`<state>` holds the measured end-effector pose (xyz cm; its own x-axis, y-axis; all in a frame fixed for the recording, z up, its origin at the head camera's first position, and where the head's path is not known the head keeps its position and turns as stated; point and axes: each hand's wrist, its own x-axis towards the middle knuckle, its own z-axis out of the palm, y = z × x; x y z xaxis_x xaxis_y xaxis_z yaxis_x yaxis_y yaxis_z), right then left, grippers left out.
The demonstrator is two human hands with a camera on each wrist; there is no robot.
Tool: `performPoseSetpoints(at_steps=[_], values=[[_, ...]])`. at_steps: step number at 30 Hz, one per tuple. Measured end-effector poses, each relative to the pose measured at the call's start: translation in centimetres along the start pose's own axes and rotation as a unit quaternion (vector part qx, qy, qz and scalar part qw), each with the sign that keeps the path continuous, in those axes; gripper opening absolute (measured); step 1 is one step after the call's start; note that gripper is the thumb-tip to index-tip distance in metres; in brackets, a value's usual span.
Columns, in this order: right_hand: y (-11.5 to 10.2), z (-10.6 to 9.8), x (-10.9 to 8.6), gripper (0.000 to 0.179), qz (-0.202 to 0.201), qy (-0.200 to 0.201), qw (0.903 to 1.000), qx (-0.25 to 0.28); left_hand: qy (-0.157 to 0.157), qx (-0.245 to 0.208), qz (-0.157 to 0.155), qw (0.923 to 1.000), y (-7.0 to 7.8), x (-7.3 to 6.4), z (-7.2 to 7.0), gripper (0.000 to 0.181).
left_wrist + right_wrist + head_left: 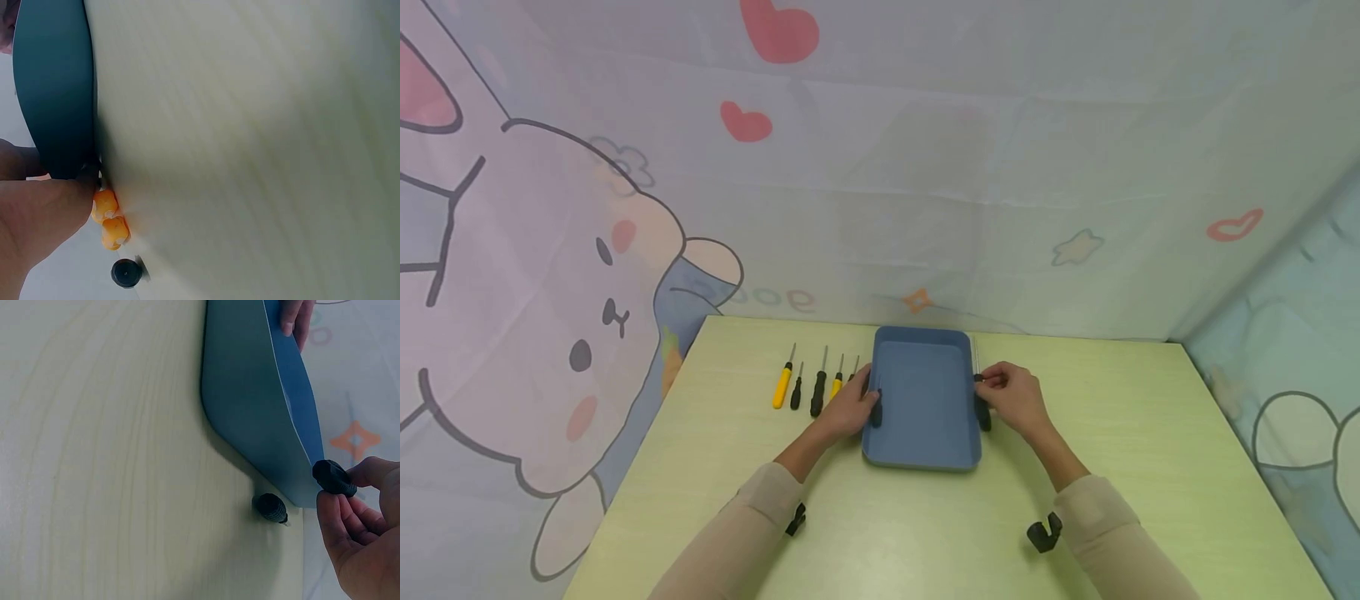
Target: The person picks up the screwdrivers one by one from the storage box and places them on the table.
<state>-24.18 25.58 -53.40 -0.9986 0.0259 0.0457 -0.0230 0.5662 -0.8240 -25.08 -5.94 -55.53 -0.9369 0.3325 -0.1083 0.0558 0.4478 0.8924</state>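
Note:
My left hand point(848, 407) grips the left wall of a blue tray point(925, 463), thumb over the rim. By that thumb, a black-handled screwdriver point(877, 412) lies along the tray's inner left side. At the tray's right side, my right hand point(1017, 398) pinches a black screwdriver handle point(335, 479) between thumb and fingertips, above the table. Below it, a second black-handled screwdriver point(270, 507) lies on the table near the tray wall. The head view does not separate these two clearly.
Left of the tray, several screwdrivers lie in a row, including a yellow one point(783, 387), a small black one point(796, 394) and a larger black one point(818, 395). The pale table point(917, 533) ends at a printed cloth backdrop point(1000, 208).

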Motion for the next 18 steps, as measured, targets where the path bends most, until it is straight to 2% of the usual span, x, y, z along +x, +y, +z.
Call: performPoseSetpoints(at_steps=[18], values=[[1.8, -0.8, -0.1, 0.029, 0.02, 0.003, 0.9998, -0.001, 0.001, 0.01, 0.002, 0.9999, -0.2, 0.2, 0.2, 0.062]])
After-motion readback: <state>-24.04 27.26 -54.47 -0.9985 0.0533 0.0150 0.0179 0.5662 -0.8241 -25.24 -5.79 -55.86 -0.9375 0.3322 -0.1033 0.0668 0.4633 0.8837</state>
